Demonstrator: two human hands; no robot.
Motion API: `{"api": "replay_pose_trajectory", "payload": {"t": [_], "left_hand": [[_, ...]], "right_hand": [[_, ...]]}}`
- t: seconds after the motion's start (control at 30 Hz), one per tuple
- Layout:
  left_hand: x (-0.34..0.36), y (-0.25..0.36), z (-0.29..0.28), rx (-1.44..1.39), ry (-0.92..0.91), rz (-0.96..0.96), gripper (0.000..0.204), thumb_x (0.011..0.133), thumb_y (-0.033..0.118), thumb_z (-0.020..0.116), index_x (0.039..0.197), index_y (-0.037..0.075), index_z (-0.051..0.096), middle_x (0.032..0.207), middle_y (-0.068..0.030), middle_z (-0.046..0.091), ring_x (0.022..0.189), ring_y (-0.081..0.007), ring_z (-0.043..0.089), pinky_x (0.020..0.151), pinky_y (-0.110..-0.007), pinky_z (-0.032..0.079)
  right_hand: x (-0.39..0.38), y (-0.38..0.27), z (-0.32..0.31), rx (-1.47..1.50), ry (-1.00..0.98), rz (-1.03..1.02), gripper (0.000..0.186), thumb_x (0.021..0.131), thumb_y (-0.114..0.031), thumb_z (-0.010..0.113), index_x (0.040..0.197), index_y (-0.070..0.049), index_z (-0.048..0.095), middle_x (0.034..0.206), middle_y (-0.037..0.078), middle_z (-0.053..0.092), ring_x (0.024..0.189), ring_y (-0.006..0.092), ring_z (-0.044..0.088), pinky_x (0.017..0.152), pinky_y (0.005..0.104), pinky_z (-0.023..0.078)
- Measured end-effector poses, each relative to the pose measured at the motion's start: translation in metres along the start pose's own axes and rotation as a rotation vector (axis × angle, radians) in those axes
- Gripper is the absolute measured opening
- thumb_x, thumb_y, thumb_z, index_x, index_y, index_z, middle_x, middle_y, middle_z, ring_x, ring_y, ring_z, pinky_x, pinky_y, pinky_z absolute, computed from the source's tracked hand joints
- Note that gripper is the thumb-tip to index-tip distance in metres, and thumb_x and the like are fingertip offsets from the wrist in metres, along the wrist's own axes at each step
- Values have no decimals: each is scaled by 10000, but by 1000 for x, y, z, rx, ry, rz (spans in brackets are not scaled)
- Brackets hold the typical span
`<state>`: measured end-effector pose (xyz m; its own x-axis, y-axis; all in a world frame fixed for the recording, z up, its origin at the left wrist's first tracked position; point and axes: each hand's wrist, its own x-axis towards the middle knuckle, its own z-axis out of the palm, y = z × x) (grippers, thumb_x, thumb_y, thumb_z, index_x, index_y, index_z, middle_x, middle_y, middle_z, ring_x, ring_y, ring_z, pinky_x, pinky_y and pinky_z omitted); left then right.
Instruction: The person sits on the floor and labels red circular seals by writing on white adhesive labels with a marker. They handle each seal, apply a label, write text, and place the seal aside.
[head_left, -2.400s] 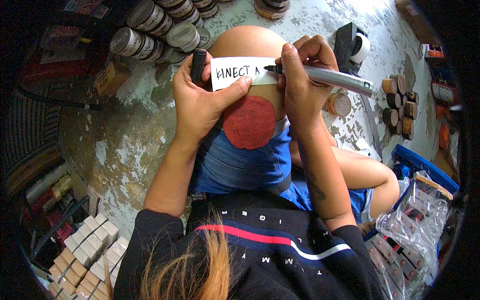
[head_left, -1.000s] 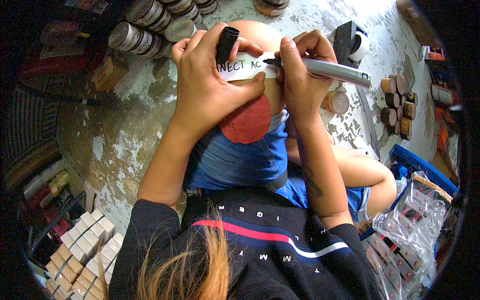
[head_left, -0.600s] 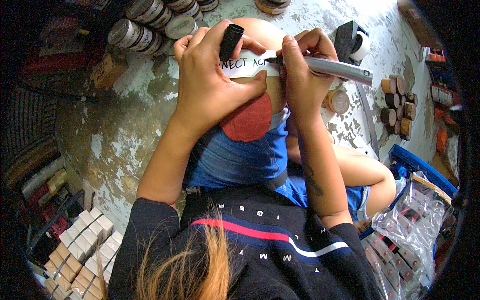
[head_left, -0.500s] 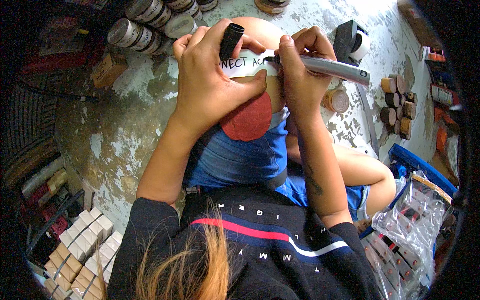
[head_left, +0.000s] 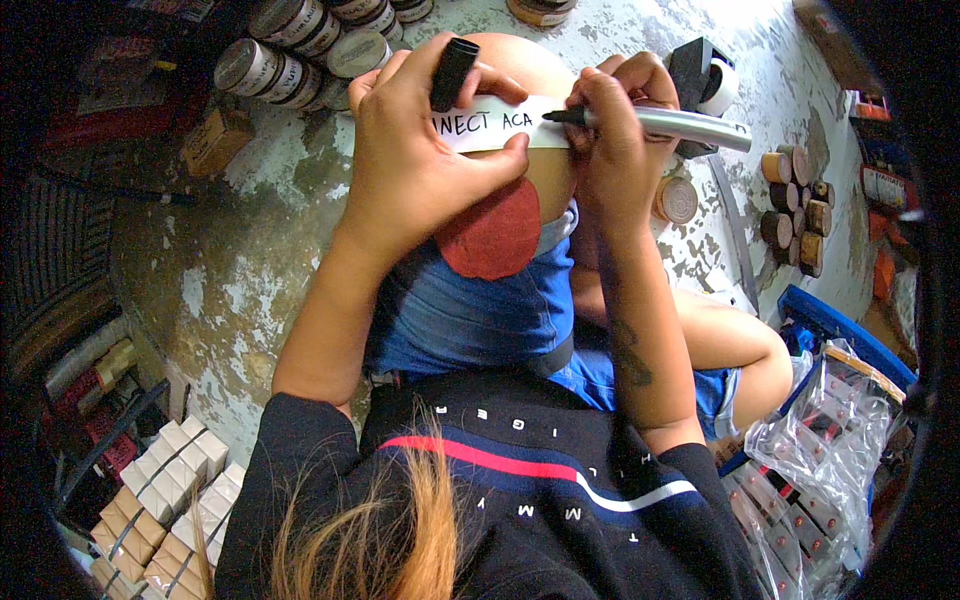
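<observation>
A strip of white label point(head_left: 515, 128) with black handwriting lies over my bent knee. My left hand point(head_left: 400, 150) steadies it, thumb along its lower edge and fingers along its upper edge, with a black marker cap point(head_left: 455, 75) tucked between the fingers. Just below that thumb shows a round dark red flat face point(head_left: 490, 232); whether it belongs to the same piece as the label I cannot tell. My right hand point(head_left: 625, 130) is closed around a silver marker point(head_left: 695, 127), its black tip at the label, right of the last letter.
Several labelled round tubs point(head_left: 285, 70) stand at the far left beside a small brown box point(head_left: 220, 140). A black tape dispenser point(head_left: 695, 75) sits behind my right hand. Small round pieces point(head_left: 795, 210) cluster at right, above a blue crate point(head_left: 840, 340) with plastic-wrapped goods. Wrapped packets point(head_left: 170, 480) lie lower left.
Another letter stands finished on the label. The marker tip has shifted slightly right with my right hand, and the label and left hand have moved a little left.
</observation>
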<state>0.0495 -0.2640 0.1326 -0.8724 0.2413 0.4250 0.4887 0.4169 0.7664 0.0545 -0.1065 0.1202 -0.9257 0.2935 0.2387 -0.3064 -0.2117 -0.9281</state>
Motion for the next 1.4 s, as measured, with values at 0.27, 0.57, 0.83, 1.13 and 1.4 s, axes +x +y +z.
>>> {"api": "replay_pose_trajectory", "payload": {"t": [0.27, 0.57, 0.83, 1.13, 1.4], "left_hand": [[11, 5, -17, -385, -19, -61, 330, 749, -40, 656, 809, 89, 358, 935, -212, 658, 896, -228, 654, 837, -357, 522], [10, 5, -2, 3, -61, 130, 455, 610, -4, 805, 768, 72, 386, 829, -130, 664, 820, -208, 682, 760, -317, 545], [9, 0, -2, 149, -49, 143, 464, 561, 75, 844, 756, 78, 423, 827, -88, 695, 764, -174, 673, 742, -285, 510], [8, -3, 0, 146, -41, 122, 460, 564, 76, 837, 742, 89, 413, 837, -92, 703, 758, -170, 676, 740, -289, 520], [8, -3, -1, 175, -43, 129, 453, 564, 80, 833, 745, 83, 417, 836, -83, 705, 743, -167, 676, 720, -282, 522]], "right_hand": [[6, -3, -7, 205, 101, 89, 258, 820, 15, 566, 683, -86, 373, 663, 47, 489, 508, 77, 426, 424, 177, 346], [0, 3, -6, -32, 5, -45, 197, 819, -25, 592, 694, -59, 444, 662, 42, 515, 593, 99, 500, 577, 203, 408], [-1, 6, -5, -99, -27, -69, 227, 831, -24, 620, 684, -61, 451, 661, 25, 527, 589, 80, 510, 557, 210, 412], [0, 7, -6, -179, -83, -122, 224, 829, -18, 622, 678, -52, 460, 659, 20, 520, 584, 72, 491, 564, 209, 409], [-1, 7, -6, -182, -65, -100, 223, 825, -5, 612, 680, -50, 447, 644, 21, 506, 565, 78, 479, 561, 205, 408]]}}
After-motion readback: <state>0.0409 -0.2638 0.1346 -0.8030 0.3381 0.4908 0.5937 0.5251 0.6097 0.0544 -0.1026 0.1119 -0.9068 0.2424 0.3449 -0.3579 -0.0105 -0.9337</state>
